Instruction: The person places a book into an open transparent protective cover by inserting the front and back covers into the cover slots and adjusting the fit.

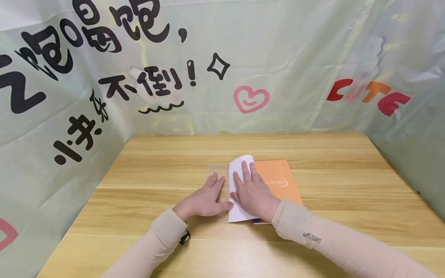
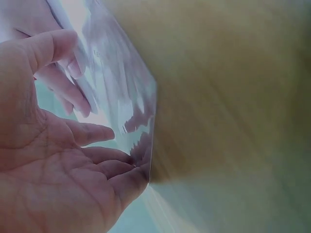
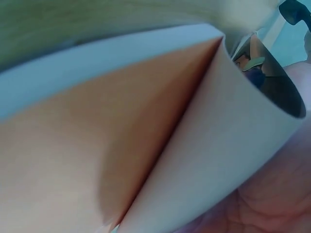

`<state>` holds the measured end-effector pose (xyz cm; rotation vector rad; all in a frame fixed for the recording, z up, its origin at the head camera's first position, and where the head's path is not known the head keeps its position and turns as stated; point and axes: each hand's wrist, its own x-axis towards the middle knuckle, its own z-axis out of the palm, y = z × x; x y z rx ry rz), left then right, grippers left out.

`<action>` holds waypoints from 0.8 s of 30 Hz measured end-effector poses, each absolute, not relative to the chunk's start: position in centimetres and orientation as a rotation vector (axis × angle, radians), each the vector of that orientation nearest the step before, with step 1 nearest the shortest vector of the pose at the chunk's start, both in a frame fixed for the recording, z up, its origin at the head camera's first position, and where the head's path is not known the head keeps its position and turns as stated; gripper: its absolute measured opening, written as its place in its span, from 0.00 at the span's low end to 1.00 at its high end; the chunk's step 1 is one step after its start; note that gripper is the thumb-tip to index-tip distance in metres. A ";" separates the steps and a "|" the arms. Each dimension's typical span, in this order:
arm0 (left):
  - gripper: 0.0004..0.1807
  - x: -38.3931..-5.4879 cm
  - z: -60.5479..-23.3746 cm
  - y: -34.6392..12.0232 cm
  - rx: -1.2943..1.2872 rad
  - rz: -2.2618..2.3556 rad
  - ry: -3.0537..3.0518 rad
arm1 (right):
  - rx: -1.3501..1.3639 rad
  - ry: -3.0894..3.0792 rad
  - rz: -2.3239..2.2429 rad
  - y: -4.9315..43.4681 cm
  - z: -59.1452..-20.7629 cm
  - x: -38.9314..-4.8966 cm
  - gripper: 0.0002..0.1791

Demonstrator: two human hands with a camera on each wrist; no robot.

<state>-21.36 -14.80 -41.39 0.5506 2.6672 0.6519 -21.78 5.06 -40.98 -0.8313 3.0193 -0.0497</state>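
A thin book lies on the table with an orange page (image 1: 276, 179) showing on its right. Its white cover flap (image 1: 240, 214) is bent over toward the left, curving up from the orange page in the right wrist view. My right hand (image 1: 255, 195) rests on this flap with fingers spread and straight. A clear plastic film (image 2: 129, 82) reaches out to the left of the book. My left hand (image 1: 205, 199) is beside the flap, fingers extended, with its fingertips at the film's edge and its thumb right at the flap's left edge. A printed picture (image 3: 255, 68) shows inside the curled flap.
The wood-grain table (image 1: 156, 173) extends on all sides of the book. Behind it and at the sides hangs a pale printed cloth (image 1: 292, 50) with lettering and a pink heart (image 1: 251, 99).
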 end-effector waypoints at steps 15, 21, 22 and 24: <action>0.46 -22.0 -40.6 -15.9 0.600 0.532 2.658 | -0.858 3.007 -0.158 4.1 -40.5 -21.7 0.38; 0.48 -21.6 -40.3 -15.9 0.567 0.539 2.665 | -0.897 2.909 -0.381 5.1 -40.4 -22.2 0.41; 0.48 -21.6 -40.4 -15.9 0.565 0.540 2.664 | -0.899 2.886 -0.432 5.4 -40.3 -22.3 0.42; 0.48 -21.6 -40.3 -15.9 0.562 0.544 2.662 | -0.896 2.836 -0.534 6.2 -40.3 -22.5 0.44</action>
